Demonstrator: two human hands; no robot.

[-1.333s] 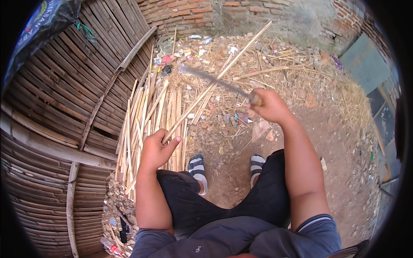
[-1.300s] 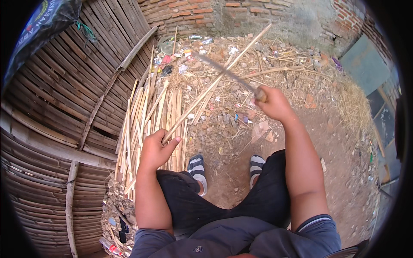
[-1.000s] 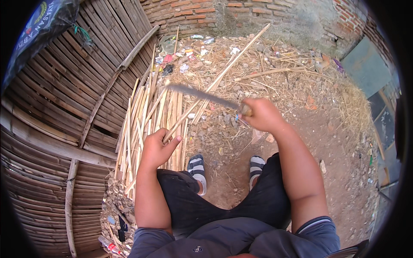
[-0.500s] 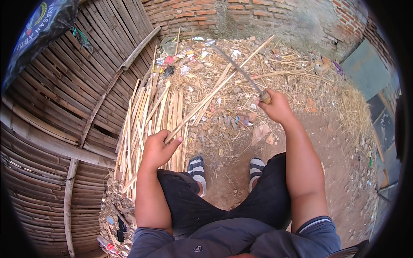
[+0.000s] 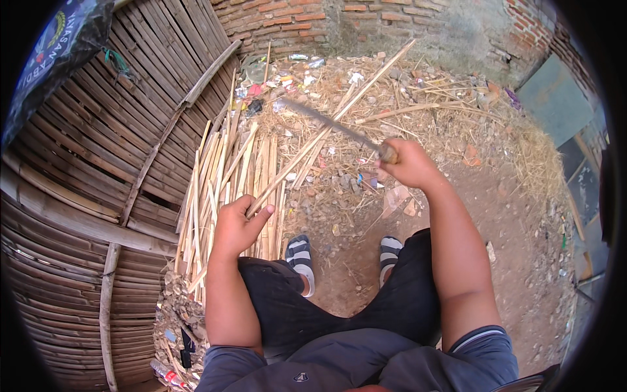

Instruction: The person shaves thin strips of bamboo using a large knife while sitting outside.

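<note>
My left hand [image 5: 240,225] is wrapped round the near end of a long, pale bamboo strip [image 5: 287,173]. The strip slants away to the far right over the littered ground. In my right hand [image 5: 411,163] is the wooden handle of a machete [image 5: 336,125]. Its long, narrow grey blade points to the far left and looks slightly smeared by motion. In this view the blade crosses over the strip; whether the two touch I cannot tell. A pile of split bamboo strips [image 5: 208,189] lies just left of and beyond my left hand.
A slatted bamboo wall [image 5: 72,157] runs along the left, and a brick wall [image 5: 287,23] closes off the far side. Straw, stones and scraps of litter cover the ground [image 5: 366,215]. My feet in striped socks stand apart. A grey-green panel [image 5: 555,101] leans at the right.
My right hand has moved a little left and carried the machete with it. Its blade has swung left and lower across the strip. My left hand stays almost in place.
</note>
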